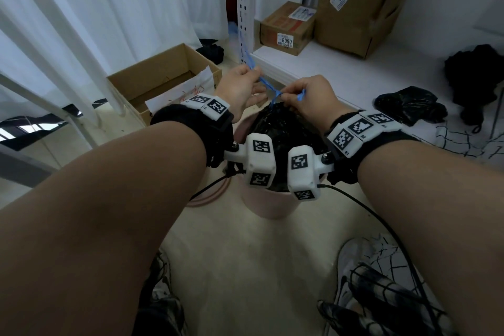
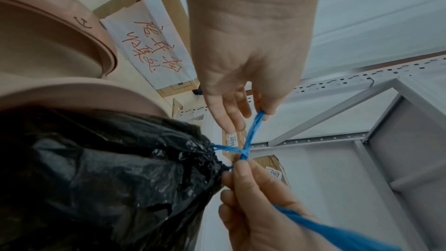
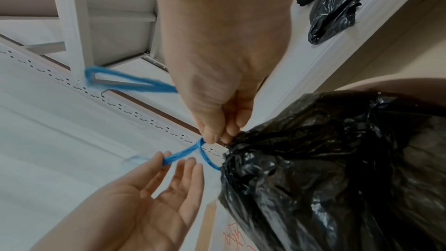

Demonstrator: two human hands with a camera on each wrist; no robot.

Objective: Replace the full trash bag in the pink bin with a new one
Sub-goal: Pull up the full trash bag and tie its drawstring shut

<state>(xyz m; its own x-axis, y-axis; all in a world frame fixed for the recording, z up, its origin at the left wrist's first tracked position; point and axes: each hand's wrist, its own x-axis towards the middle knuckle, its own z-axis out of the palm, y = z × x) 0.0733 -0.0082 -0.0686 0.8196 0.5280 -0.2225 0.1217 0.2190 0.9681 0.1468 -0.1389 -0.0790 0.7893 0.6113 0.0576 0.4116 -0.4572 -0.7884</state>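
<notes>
A full black trash bag sits in the pink bin on the floor between my forearms. Its mouth is gathered shut by a blue drawstring, whose two strands cross just above the bag. My left hand pinches one strand between thumb and forefinger, with the other fingers straight. My right hand pinches the other strand right at the crossing, and its loose loop trails behind the hand. In the left wrist view the bag bulges over the bin's rim.
An open cardboard box with a red-lettered paper stands to the left. A white metal shelf behind the bin holds two taped boxes and a crumpled black bag. A pink ring lies by the bin. Cables trail over the floor.
</notes>
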